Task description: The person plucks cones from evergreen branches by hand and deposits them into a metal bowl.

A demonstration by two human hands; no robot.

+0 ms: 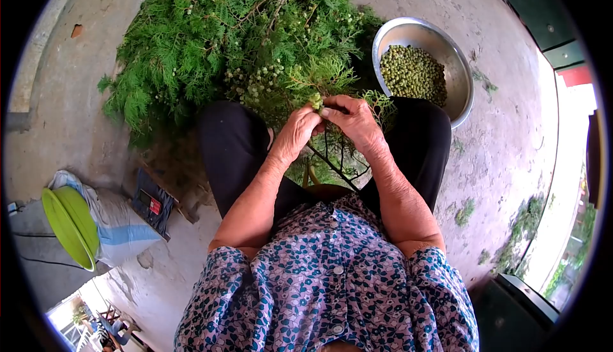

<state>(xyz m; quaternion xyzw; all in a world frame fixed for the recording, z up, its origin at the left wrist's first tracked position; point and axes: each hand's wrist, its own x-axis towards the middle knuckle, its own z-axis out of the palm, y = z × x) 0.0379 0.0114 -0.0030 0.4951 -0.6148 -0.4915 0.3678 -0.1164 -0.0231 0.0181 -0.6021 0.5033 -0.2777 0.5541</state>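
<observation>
Between my knees my left hand (298,134) and my right hand (355,122) meet at the fingertips. Both are closed around a leafy sprig (315,101) bearing small green cones. My right thumb and forefinger pinch at the cones; the exact hold of each finger is partly hidden. Just beyond the hands lies a large heap of green conifer branches (211,52), with pale cone clusters (258,77) showing at its near side. Right of the heap stands a metal basin (461,65), holding a pile of loose green cones (412,74).
To the left, a lime-green plastic basin (67,224) leans against a white and blue sack (124,224). A dark cloth with a red-buttoned device (153,205) lies beside it. Leaf scraps (465,211) litter the concrete floor on the right. A dark cabinet (514,314) stands at lower right.
</observation>
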